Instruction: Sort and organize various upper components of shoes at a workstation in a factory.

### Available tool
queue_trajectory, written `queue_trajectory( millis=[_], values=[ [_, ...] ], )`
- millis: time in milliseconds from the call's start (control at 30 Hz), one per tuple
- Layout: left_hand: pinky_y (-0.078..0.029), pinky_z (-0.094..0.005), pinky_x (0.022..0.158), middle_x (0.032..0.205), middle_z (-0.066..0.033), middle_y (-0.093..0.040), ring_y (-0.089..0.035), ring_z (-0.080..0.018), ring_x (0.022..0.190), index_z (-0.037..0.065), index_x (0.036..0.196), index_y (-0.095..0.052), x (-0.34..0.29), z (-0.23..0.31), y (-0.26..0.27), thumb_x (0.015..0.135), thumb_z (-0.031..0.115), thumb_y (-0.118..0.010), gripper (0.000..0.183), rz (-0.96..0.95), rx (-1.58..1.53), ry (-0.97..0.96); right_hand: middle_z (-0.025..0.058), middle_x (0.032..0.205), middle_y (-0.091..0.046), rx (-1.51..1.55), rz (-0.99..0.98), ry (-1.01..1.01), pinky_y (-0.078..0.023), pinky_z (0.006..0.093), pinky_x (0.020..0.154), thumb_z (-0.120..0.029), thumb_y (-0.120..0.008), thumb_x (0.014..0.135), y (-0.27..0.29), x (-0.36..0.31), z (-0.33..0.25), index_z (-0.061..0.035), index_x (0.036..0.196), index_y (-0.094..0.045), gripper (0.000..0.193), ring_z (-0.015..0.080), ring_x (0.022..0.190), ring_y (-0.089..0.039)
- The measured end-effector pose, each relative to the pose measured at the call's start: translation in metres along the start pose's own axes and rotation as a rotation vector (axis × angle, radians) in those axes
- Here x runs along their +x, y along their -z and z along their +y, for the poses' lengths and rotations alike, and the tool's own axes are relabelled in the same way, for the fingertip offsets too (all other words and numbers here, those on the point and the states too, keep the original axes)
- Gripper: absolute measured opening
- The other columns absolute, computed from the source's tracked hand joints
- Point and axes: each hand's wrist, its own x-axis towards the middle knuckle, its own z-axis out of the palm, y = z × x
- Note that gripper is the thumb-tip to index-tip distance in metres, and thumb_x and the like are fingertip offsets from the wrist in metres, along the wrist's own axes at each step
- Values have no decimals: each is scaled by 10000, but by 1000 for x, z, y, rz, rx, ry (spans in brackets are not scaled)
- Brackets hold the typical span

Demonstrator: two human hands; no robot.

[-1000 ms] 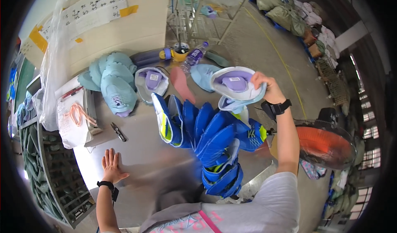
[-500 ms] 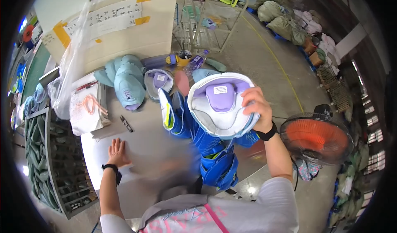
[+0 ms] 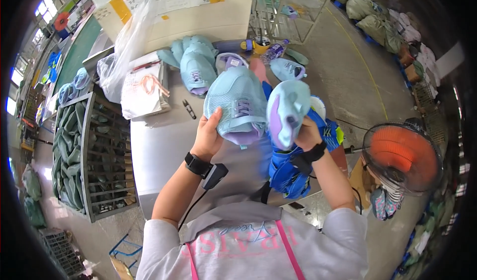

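My left hand [image 3: 208, 135] is closed on the side of a light blue shoe upper [image 3: 233, 104] with purple laces. Its toe points away from me and its purple-lined opening faces me. Beside it, my right hand [image 3: 308, 132] grips a second light blue upper [image 3: 287, 112], tilted and slightly blurred, with a purple patch showing. Blue shoe uppers [image 3: 288, 173] lie in a pile under and beside my right hand, on the metal table [image 3: 161, 153]. Beyond my hands sit a stack of light blue uppers [image 3: 195, 64] and a single light blue upper [image 3: 288, 70].
Small dark snips [image 3: 189, 109] lie left of my hands, near a paper stack [image 3: 141, 99] with pinkish laces [image 3: 151, 85]. A purple-labelled bottle [image 3: 275, 51] lies at the back. An orange fan [image 3: 401, 153] stands right; a rack of grey-green pieces [image 3: 72, 151] stands left.
My left hand has left the tabletop and now holds an upper. My right hand has lowered; the upper in it no longer shows its white inside. The view has shifted left.
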Motion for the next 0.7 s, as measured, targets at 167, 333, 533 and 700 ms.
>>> queue_trajectory(
  millis=[167, 333, 533, 700],
  values=[
    [-414, -365, 916, 1175, -87, -510, -516, -206, 1053, 32, 1235, -404, -19, -1, 21, 919, 184, -448, 353, 60, -49, 5, 115, 1029, -584, -333, 43, 10, -512, 306, 690, -136, -592, 773, -19, -11, -12, 12, 1197, -434, 476, 205, 911, -589],
    [-407, -369, 932, 1218, -98, -491, -504, -219, 1086, 39, 1254, -383, -25, 0, 40, 927, 230, -434, 382, 9, -58, 52, 86, 1131, -523, -679, -76, 15, -383, 319, 905, -79, -626, 752, -64, 14, -4, 9, 1228, -411, 531, 176, 1045, -493],
    [-372, -394, 967, 1263, -116, -446, -457, -245, 1139, 37, 1296, -317, -30, 3, 50, 919, 301, -441, 476, 18, 23, 20, 86, 1138, -520, -743, -126, -18, -363, 315, 931, -48, -629, 730, -67, 23, 8, 9, 1238, -403, 559, 178, 1067, -482],
    [-399, -343, 919, 1172, -80, -523, -503, -180, 1060, 8, 1214, -438, -42, 1, 60, 889, 236, -525, 407, -46, 135, 43, 79, 1198, -453, -853, -198, -76, -291, 295, 982, -27, -655, 703, -58, 19, 25, 10, 1231, -399, 588, 183, 1122, -428]
  ],
)
